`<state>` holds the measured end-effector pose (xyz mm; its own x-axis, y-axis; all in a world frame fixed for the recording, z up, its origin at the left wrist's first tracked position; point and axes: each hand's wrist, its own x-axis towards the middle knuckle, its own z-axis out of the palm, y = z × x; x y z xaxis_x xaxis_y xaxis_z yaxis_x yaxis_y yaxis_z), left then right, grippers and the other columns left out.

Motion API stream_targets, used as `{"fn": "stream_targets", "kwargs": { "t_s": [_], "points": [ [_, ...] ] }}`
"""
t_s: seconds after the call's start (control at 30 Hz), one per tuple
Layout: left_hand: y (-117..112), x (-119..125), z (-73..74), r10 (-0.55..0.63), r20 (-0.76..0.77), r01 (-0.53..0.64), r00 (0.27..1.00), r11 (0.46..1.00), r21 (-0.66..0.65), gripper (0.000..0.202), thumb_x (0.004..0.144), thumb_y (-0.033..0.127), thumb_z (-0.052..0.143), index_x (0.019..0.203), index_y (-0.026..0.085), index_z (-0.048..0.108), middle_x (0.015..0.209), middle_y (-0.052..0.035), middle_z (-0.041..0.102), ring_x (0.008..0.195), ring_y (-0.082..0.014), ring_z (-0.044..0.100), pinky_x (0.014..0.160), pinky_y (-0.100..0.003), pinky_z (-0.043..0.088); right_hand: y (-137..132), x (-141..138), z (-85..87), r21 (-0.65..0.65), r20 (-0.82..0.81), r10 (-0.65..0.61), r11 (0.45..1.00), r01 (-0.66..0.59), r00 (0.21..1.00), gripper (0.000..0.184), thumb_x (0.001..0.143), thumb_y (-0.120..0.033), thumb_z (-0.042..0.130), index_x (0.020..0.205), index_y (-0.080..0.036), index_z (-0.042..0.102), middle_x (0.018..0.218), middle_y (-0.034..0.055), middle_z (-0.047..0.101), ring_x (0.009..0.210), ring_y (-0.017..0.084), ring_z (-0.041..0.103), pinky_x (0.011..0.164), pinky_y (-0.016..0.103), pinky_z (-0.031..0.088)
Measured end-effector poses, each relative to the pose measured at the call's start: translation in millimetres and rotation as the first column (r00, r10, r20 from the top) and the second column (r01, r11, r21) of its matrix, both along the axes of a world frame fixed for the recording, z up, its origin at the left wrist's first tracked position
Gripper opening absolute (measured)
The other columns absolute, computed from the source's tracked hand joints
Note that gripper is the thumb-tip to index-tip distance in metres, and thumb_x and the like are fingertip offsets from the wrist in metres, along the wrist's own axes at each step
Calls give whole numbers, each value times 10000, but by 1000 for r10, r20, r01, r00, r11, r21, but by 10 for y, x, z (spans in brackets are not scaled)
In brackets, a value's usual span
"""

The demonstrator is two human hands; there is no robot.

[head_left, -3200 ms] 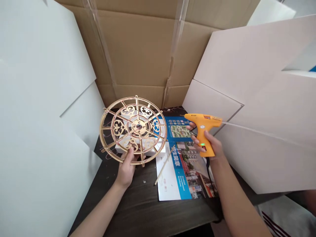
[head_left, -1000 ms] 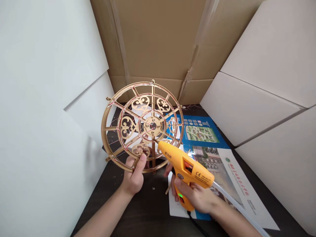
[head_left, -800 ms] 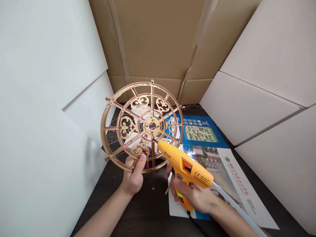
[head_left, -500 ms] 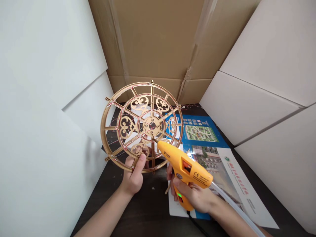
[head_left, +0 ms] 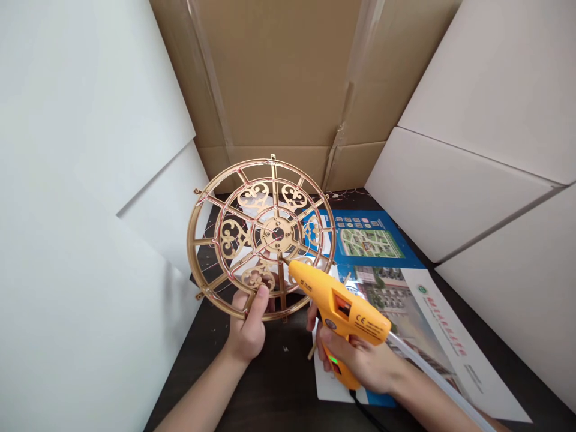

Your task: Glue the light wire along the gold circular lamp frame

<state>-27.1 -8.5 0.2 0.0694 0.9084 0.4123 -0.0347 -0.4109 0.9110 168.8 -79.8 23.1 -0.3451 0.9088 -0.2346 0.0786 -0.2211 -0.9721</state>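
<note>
A gold round metal frame (head_left: 272, 157), with spokes, concentric rings and scrollwork hearts, is held up and tilted above the dark table. Thin red wires run along its rings and spokes. My left hand (head_left: 249, 324) grips its lower rim, thumb in front and the other fingers behind. In my right hand (head_left: 360, 360) is a yellow hot glue gun (head_left: 346, 300) with a green light on its handle. Its nozzle points up-left at the lower part of the hub, and I cannot tell whether it touches. A long clear glue stick (head_left: 432, 372) sticks out of the gun's back.
A printed blue and white sheet (head_left: 423, 312) lies on the dark table (head_left: 270, 384) at the right. A thin wooden stick (head_left: 312, 351) shows beside my right hand. White panels (head_left: 90, 120) rise on both sides, with cardboard (head_left: 279, 72) behind. Loose wires (head_left: 346, 195) lie at the back.
The frame, both hands and the glue gun sit slightly lower and to the right in view. The nozzle stays near the same spot below the hub.
</note>
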Motion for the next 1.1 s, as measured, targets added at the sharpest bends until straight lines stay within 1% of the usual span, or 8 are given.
{"fn": "stream_targets", "kwargs": {
  "t_s": [0.17, 0.3, 0.4, 0.63, 0.77, 0.87, 0.93, 1.1],
  "points": [
    [10, 2, -10, 12, 7, -12, 1000, 1000, 0, 308, 1006, 402, 554, 1054, 205, 786, 1048, -66, 756, 1040, -218, 692, 981, -257, 503, -8, -13, -19, -14, -25, -19, 1000, 19, 1000, 707, 835, -841, 522, 1086, -182, 471, 840, 27, 541, 589, 110, 546, 585, 275, 488],
    [-3, -5, -34, 33, -8, -33, 999, 999, 10, 315, 1001, 415, 560, 1024, 201, 790, 1019, -67, 761, 989, -212, 707, 915, -243, 528, -11, -18, -18, -24, -5, -39, 999, 39, 999, 700, 845, -799, 554, 1120, -160, 472, 742, 9, 536, 581, 124, 556, 582, 268, 485],
    [-4, -10, -48, 48, -9, -48, 999, 999, 24, 326, 990, 432, 578, 1014, 187, 790, 1019, -76, 764, 989, -219, 713, 936, -250, 529, 0, -25, 9, 8, 20, -40, 999, 40, 999, 691, 855, -796, 539, 1091, -149, 492, 691, 4, 530, 562, 129, 563, 566, 259, 482],
    [35, 1, -90, 86, 80, -77, 993, 992, -101, 396, 942, 520, 626, 1046, 178, 797, 1040, -89, 767, 1031, -242, 714, 950, -263, 552, -21, 16, 13, 72, 32, 11, 997, -13, 999, 725, 894, -826, 436, 1168, -156, 465, 674, 2, 545, 569, 138, 573, 591, 266, 500],
    [38, -13, -126, 105, 116, -85, 988, 983, -163, 429, 879, 566, 690, 1021, 179, 808, 1050, -104, 768, 1072, -276, 710, 991, -303, 557, -26, 166, -64, 204, -25, -107, 973, 110, 994, 586, 977, -692, 442, 1237, -167, 448, 733, 25, 593, 608, 151, 594, 609, 270, 511],
    [33, -10, -133, 92, 124, -70, 988, 983, -168, 417, 860, 564, 716, 1027, 194, 815, 1085, -103, 767, 1119, -282, 699, 986, -290, 565, 29, 287, -71, 250, -101, -264, 927, 281, 959, 492, 1009, -595, 455, 1267, -176, 468, 704, 22, 606, 592, 155, 581, 619, 276, 510],
    [24, 11, -122, 142, 171, -110, 975, 977, -183, 409, 834, 570, 743, 1009, 209, 822, 1074, -91, 772, 1093, -270, 712, 940, -260, 582, 81, 325, 0, 246, -164, -398, 870, 428, 903, 496, 977, -596, 512, 1240, -176, 506, 691, 20, 600, 571, 160, 570, 591, 280, 510],
    [-5, 64, -62, 208, 261, -139, 943, 956, -260, 441, 709, 614, 832, 925, 230, 835, 1032, -81, 782, 1009, -277, 740, 828, -259, 623, 173, 367, 304, 169, -238, -723, 626, 761, 648, 595, 821, -599, 717, 1204, -170, 568, 727, 40, 602, 590, 180, 581, 472, 249, 464]
  ]
}}
